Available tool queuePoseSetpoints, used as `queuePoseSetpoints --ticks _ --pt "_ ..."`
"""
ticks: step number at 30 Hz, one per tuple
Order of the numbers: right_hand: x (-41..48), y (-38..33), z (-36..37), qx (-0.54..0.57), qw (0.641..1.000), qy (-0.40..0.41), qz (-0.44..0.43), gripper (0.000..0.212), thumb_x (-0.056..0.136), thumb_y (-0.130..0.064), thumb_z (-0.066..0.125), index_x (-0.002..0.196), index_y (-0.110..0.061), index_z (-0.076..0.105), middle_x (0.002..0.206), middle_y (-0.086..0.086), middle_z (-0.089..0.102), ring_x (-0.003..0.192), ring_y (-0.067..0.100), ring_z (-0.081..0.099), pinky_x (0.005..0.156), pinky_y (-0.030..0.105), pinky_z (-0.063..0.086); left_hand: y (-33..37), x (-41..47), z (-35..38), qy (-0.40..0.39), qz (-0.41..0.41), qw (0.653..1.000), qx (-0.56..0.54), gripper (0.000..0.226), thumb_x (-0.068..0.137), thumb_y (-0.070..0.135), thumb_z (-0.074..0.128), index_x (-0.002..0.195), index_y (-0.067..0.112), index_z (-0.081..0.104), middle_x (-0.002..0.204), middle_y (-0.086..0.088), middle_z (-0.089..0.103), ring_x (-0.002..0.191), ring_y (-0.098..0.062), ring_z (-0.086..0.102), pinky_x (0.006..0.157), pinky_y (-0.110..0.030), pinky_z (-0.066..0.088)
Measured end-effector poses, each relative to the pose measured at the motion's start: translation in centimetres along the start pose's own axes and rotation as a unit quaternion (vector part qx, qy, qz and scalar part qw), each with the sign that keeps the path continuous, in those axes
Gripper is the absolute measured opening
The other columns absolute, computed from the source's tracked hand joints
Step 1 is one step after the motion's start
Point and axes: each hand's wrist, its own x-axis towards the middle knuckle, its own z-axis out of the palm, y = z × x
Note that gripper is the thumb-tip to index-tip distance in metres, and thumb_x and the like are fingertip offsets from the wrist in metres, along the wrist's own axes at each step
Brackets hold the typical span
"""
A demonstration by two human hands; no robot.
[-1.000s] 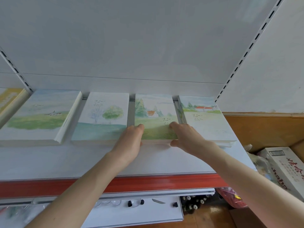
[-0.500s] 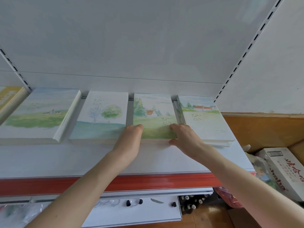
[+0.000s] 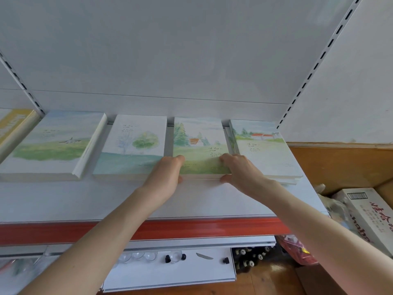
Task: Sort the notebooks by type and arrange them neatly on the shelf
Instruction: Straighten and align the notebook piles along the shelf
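Notebook (image 3: pixel 200 145) with cottage cover, pinched at its near corners by left hand (image 3: pixel 168 173) and right hand (image 3: pixel 241 170); even pushing should square it.

Bare forearms (image 3: pixel 119 226), left hand (image 3: pixel 167 174), right hand (image 3: pixel 242 172)

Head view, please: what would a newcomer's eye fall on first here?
The left hand and right hand grip the near corners of the cottage-cover notebook stack, which lies between the tree-cover notebook and the red-roof notebook on the white shelf. Below runs the shelf's bright red front strip.
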Motion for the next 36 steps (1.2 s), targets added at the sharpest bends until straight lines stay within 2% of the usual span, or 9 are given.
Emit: queuePoseSetpoints --ticks 4,7,14,17,20,22,27,31,36 --pt "-0.1 0.0 -0.6 0.043 0.999 -0.005 0.019 0.035 0.083 -0.013 0.067 0.111 0.000 0.051 0.102 0.016 0.058 0.083 0.027 0.050 0.074 0.036 0.044 0.0 0.3 0.0 -0.007 -0.020 0.999 -0.034 0.034 0.082 0.007 0.066 0.091 0.017 0.034 0.070 0.005 0.031 0.080 -0.016 0.035 0.069 -0.027 0.028" --pt "0.0 0.0 -0.6 0.047 0.999 -0.003 0.028 0.036 0.081 -0.013 0.069 0.109 0.001 0.050 0.100 0.016 0.058 0.079 0.026 0.047 0.068 0.034 0.039 0.1 0.4 0.0 0.001 -0.034 0.999 -0.035 0.038 0.082 0.007 0.067 0.091 0.016 0.032 0.086 -0.003 0.037 0.082 -0.015 0.033 0.070 -0.026 0.024" --pt "0.2 0.2 -1.3 0.069 0.996 -0.056 0.019 0.045 0.082 -0.019 0.068 0.119 -0.003 0.046 0.106 0.010 0.053 0.076 0.020 0.048 0.066 0.030 0.043 1.1 0.5 -0.9 -0.042 -0.045 0.998 -0.018 0.027 0.084 0.023 0.067 0.101 0.014 0.049 0.095 -0.008 0.047 0.083 -0.017 0.040 0.074 -0.030 0.037" --pt "1.3 1.0 -2.2 0.107 0.991 -0.063 0.037 0.057 0.085 -0.030 0.064 0.134 -0.011 0.041 0.122 0.008 0.049 0.106 0.024 0.052 0.088 0.031 0.043 1.6 1.5 -1.6 -0.003 -0.066 0.998 -0.014 0.029 0.094 0.028 0.053 0.108 0.003 0.052 0.103 -0.018 0.057 0.088 -0.025 0.051 0.075 -0.031 0.038" --pt "3.5 0.9 -2.8 0.120 0.991 -0.009 0.066 0.044 0.093 -0.019 0.048 0.133 0.000 0.041 0.130 0.017 0.049 0.118 0.029 0.049 0.095 0.033 0.039 1.9 3.8 -1.5 0.051 -0.076 0.996 0.015 0.023 0.098 0.018 0.043 0.102 -0.004 0.049 0.100 -0.023 0.059 0.078 -0.028 0.048 0.066 -0.030 0.034" --pt "5.2 0.2 -2.8 0.118 0.990 0.011 0.083 0.038 0.095 -0.012 0.039 0.127 0.007 0.043 0.124 0.022 0.052 0.114 0.035 0.050 0.092 0.037 0.041 2.1 5.5 -1.2 0.058 -0.094 0.994 0.013 0.020 0.098 0.015 0.041 0.104 -0.004 0.047 0.102 -0.022 0.058 0.085 -0.033 0.053 0.067 -0.033 0.038" --pt "9.0 -0.2 -1.8 0.119 0.986 0.014 0.119 0.025 0.093 -0.011 0.036 0.113 0.003 0.044 0.095 0.010 0.044 0.088 0.027 0.047 0.070 0.028 0.034 2.3 8.7 -0.5 0.067 -0.152 0.986 0.027 0.027 0.095 0.011 0.043 0.117 -0.005 0.041 0.116 -0.022 0.054 0.108 -0.038 0.052 0.072 -0.034 0.035" --pt "9.9 -0.3 -1.1 0.111 0.985 0.029 0.126 0.028 0.093 -0.010 0.036 0.118 0.003 0.040 0.096 0.013 0.050 0.087 0.029 0.049 0.072 0.032 0.038 2.2 9.3 0.3 0.079 -0.174 0.981 0.031 0.029 0.094 0.011 0.043 0.119 -0.004 0.040 0.118 -0.022 0.053 0.111 -0.038 0.050 0.078 -0.036 0.038" --pt "10.2 0.0 -0.5 0.085 0.988 0.043 0.119 0.026 0.094 -0.010 0.034 0.115 0.002 0.042 0.097 0.016 0.053 0.083 0.028 0.045 0.071 0.031 0.035 1.8 9.5 0.6 0.089 -0.175 0.980 0.032 0.023 0.094 0.009 0.043 0.113 -0.003 0.044 0.113 -0.021 0.054 0.105 -0.037 0.052 0.070 -0.032 0.033"
